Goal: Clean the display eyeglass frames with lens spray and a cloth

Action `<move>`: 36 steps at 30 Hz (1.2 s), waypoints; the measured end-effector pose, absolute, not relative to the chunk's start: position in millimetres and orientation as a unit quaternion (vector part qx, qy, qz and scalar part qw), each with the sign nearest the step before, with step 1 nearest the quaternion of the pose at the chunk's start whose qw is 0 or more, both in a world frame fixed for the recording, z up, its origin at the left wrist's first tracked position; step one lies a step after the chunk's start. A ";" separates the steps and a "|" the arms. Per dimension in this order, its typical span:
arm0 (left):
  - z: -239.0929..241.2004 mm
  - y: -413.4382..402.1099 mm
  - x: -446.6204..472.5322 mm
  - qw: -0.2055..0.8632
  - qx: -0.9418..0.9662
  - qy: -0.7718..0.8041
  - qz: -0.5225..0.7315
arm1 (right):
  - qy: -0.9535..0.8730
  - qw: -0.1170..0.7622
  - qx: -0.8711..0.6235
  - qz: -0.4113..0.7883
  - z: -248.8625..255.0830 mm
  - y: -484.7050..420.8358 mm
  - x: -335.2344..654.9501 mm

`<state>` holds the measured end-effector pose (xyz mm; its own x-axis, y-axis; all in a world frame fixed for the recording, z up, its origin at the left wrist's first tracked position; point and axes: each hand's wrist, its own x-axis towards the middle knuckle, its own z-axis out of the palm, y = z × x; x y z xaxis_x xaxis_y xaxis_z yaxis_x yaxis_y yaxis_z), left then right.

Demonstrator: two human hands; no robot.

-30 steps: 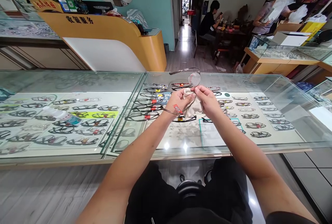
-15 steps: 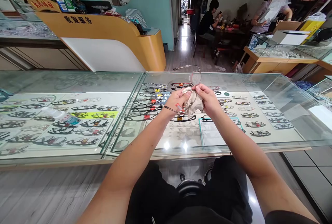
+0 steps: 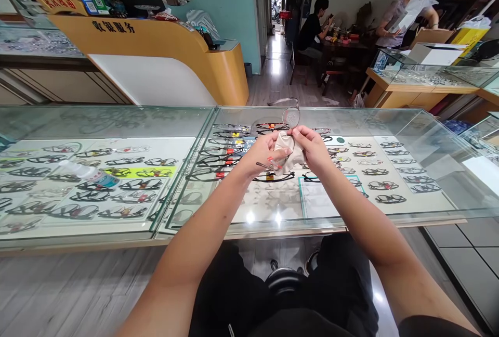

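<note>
Over the glass counter, both my hands are closed around one pair of thin-framed eyeglasses (image 3: 291,117). One round lens sticks up past my fingertips, its temple arm reaching out to the left. A pale cloth (image 3: 281,144) is pinched by my left hand (image 3: 268,152) around the nearer lens, which it mostly hides. The other temple, with a small red tag, shows under my left palm. My right hand (image 3: 313,144) grips the frame near the bridge, with fingers bent and the cloth against them.
Below my hands is the glass display counter (image 3: 241,228) with rows of eyeglasses inside. A white spray bottle (image 3: 91,175) lies on its left part. Beyond stand a wooden cashier desk (image 3: 230,72), a seated person (image 3: 312,30) and a standing person (image 3: 401,20) by cartons.
My left hand and the cloth have shifted slightly on the lens, and the cloth is spread differently. The eyeglasses have turned a little; the upper temple now points less far left.
</note>
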<state>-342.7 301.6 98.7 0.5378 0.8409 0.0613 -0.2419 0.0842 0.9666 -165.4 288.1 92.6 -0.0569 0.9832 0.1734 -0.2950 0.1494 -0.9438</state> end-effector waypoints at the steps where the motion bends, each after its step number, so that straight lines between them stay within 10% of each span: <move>1: 99.1 301.8 -342.6 0.678 0.550 0.275 0.402 | -0.495 0.583 -0.367 0.529 91.5 289.0 -164.4; 8: 101.5 307.3 -343.4 0.643 0.563 0.279 0.437 | -0.707 0.557 -0.436 -0.018 85.5 291.6 -151.2; 13: 102.8 307.1 -348.8 0.629 0.578 0.290 0.432 | -0.768 0.432 -0.432 -0.192 82.9 291.0 -148.6; 28: 100.6 317.4 -363.5 0.694 0.543 0.305 0.361 | -0.763 0.405 -0.453 -0.220 87.9 295.3 -134.1; 36: 105.9 319.1 -365.1 0.661 0.499 0.329 0.453 | -0.635 0.614 -0.451 -0.127 116.4 281.4 -120.9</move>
